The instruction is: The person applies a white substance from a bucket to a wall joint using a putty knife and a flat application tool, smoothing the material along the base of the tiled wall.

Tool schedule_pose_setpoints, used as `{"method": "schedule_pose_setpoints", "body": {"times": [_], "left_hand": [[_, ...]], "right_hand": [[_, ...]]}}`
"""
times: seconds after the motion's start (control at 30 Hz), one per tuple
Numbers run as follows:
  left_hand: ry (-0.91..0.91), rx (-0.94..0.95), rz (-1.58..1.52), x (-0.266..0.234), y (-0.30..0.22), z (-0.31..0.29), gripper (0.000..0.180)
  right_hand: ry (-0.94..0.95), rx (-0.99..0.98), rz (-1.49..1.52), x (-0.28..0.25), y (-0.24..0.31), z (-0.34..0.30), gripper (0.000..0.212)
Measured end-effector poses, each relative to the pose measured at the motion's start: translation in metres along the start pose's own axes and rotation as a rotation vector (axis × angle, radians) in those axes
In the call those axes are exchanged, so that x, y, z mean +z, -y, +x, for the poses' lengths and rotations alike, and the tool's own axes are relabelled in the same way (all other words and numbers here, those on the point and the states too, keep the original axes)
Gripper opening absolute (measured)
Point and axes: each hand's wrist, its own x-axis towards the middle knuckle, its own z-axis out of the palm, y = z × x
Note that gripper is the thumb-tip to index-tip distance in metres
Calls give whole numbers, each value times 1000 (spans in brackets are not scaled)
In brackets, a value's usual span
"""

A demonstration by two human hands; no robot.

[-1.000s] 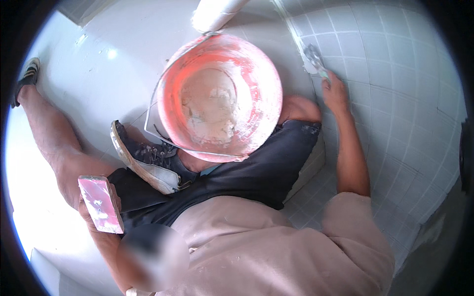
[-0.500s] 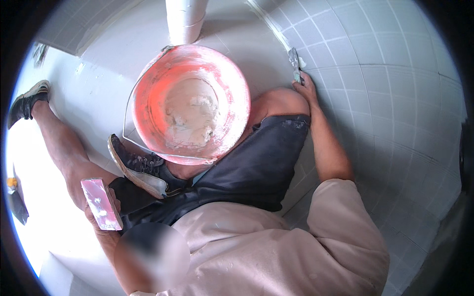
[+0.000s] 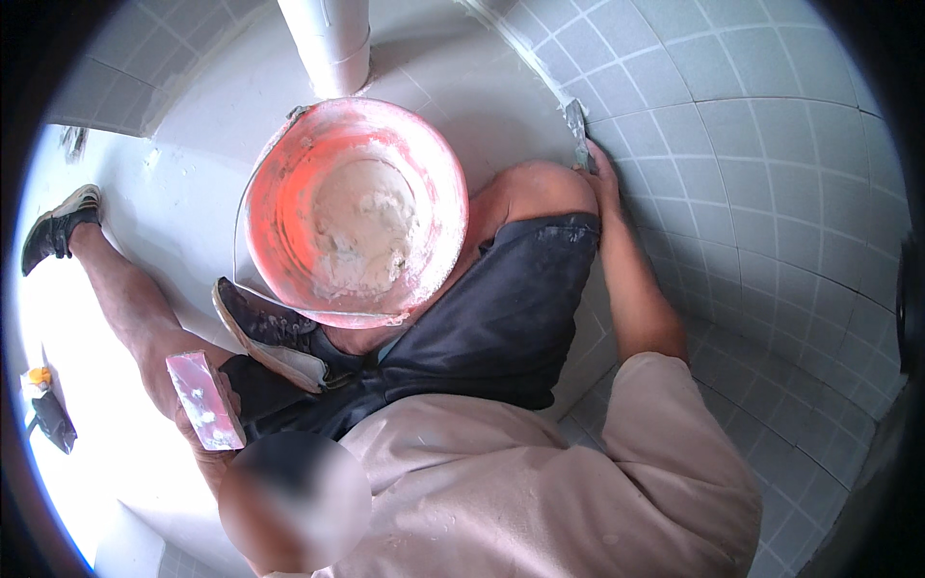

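Beside a grey tiled wall point(image 3: 771, 154), a red bucket point(image 3: 292, 226) of pale paste point(image 3: 371, 212) stood by the person's bent right leg point(image 3: 515, 299).
The paste lay lumpy in the bottom, residue streaked the inner wall, and a wire handle point(image 3: 238, 222) looped round the left side; the right arm point(image 3: 641, 289) stretched forward past the knee, while the left hand point(image 3: 187, 422) sat low beside the thigh, fingers grasping a pink-faced block point(image 3: 205, 400), and the right hand's point(image 3: 604, 181) fingers gripped a scraper point(image 3: 576, 123), blade pointing away.
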Motion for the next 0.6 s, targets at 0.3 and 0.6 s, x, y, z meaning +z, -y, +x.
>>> {"method": "schedule_pose_setpoints", "body": {"times": [0.3,0.6], "left_hand": [[-82,-11,17,1,-1,-3,70],[-185,13,23,18,6,5,66]], "right_hand": [[-25,31,117,-2,26,-60,58],[80,32,202,-19,68,-38,54]]}}
